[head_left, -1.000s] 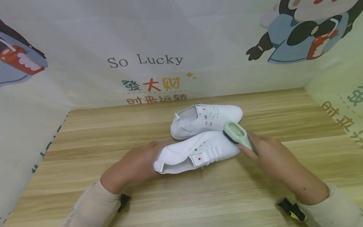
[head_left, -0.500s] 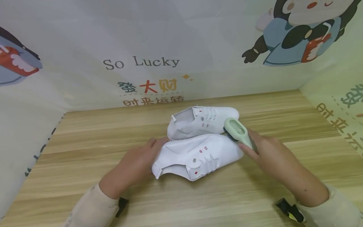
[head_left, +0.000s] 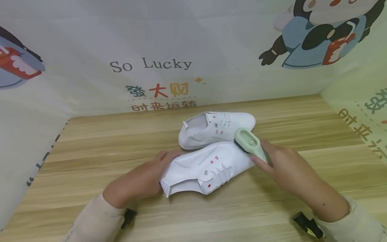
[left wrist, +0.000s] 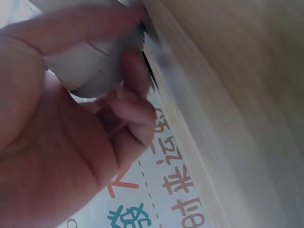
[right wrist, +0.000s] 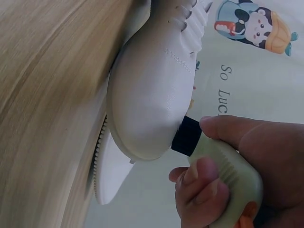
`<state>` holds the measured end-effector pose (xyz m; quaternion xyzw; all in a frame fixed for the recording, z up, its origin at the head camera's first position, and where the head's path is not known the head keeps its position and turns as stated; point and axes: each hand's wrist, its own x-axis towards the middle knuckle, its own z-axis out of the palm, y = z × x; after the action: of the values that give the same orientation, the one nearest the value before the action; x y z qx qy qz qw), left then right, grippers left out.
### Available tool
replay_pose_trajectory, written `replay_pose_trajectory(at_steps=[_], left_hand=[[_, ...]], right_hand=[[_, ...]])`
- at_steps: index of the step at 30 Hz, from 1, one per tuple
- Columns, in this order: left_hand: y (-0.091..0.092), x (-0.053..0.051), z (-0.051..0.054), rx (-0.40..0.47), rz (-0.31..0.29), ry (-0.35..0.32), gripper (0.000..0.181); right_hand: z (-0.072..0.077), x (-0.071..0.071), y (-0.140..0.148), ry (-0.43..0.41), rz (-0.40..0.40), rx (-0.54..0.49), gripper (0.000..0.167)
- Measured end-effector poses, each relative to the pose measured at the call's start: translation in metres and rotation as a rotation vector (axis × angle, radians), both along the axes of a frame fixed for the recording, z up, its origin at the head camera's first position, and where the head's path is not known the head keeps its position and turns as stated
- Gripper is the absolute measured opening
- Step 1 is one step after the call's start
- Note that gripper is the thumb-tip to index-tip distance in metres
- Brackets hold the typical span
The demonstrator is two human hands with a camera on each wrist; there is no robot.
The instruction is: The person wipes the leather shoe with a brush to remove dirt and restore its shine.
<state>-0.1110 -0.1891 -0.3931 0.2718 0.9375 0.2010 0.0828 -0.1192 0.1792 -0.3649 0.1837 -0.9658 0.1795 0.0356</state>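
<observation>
In the head view, a white lace-up shoe [head_left: 193, 164] with small red lettering lies tilted, its opening facing the near side. My left hand [head_left: 142, 178] grips it by the heel; the left wrist view shows curled fingers [left wrist: 135, 111] at the shoe's end. My right hand [head_left: 287, 169] holds a pale green brush [head_left: 249, 141] by its handle. Against the shoe's toe, the dark bristles [right wrist: 186, 136] make contact in the right wrist view. Just behind stands the second white shoe [head_left: 201, 132], upright, with its toe to the right.
A wood-grain tabletop [head_left: 105, 141] lies under both shoes. Around it hangs a pale printed backdrop [head_left: 223, 77] at the back and sides. Black wrist mounts [head_left: 307, 224] sit by the cuffs, close above the table.
The near shoe has rolled in my left hand, so its laces and lettering show more fully and its heel sits nearer me. The brush has shifted slightly over the toe. The far shoe stays put.
</observation>
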Motion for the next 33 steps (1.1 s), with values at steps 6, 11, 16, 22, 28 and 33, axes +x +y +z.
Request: replay_pose_trajectory(at_steps=[6,11,16,22,28,33], left_hand=[[-0.002,0.000,0.005,0.061,-0.015,-0.144,0.114],[-0.004,-0.003,0.009,0.176,-0.085,-0.304,0.121],[-0.007,-0.005,0.014,0.215,-0.055,-0.439,0.101],[-0.008,-0.006,0.012,0.291,0.021,-0.545,0.053],[-0.007,-0.010,0.008,0.337,0.086,-0.488,0.040],[-0.002,-0.012,0.008,0.327,0.115,-0.413,0.035]], right_hand=[[0.000,0.000,0.001,0.026,0.013,0.010,0.050],[-0.001,0.000,0.000,0.039,0.017,0.015,0.049],[-0.002,0.000,0.000,0.033,0.011,0.016,0.051],[-0.003,0.000,0.000,0.019,0.009,0.016,0.047],[-0.004,0.000,-0.002,0.031,0.011,0.004,0.048],[-0.003,-0.001,-0.001,0.040,0.005,0.002,0.051]])
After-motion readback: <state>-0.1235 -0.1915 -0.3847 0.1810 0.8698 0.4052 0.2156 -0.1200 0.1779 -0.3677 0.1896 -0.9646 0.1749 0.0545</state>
